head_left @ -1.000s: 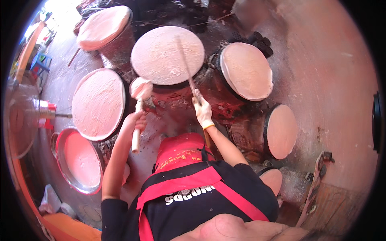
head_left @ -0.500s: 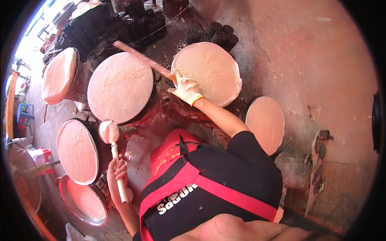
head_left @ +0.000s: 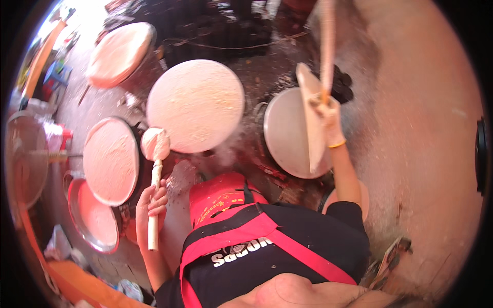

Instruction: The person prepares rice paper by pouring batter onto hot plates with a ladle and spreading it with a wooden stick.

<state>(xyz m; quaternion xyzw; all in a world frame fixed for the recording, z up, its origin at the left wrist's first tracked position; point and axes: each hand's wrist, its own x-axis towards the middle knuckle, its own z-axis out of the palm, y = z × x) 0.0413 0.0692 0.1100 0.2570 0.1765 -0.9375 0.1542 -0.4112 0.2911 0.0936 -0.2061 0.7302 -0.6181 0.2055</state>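
My left hand grips the pale handle of a ladle whose head is coated in batter, beside the batter-covered round griddle at the left. My gloved right hand holds a long pale flat stick at the edge of a thin round sheet, which is lifted and folded up off the right griddle, baring its metal top. A large round griddle covered in a pale layer sits in the middle; faint steam rises between it and the right one.
A coated griddle stands at back left, a pan of pink batter at lower left. A fan, blue stool and orange board are along the left side. Black perforated cylinders sit behind the right griddle; another griddle is partly behind my arm.
My right hand and stick have moved right and swung upright, and the right griddle's sheet has been raised off the metal. The view shifted; my left hand still holds the ladle.
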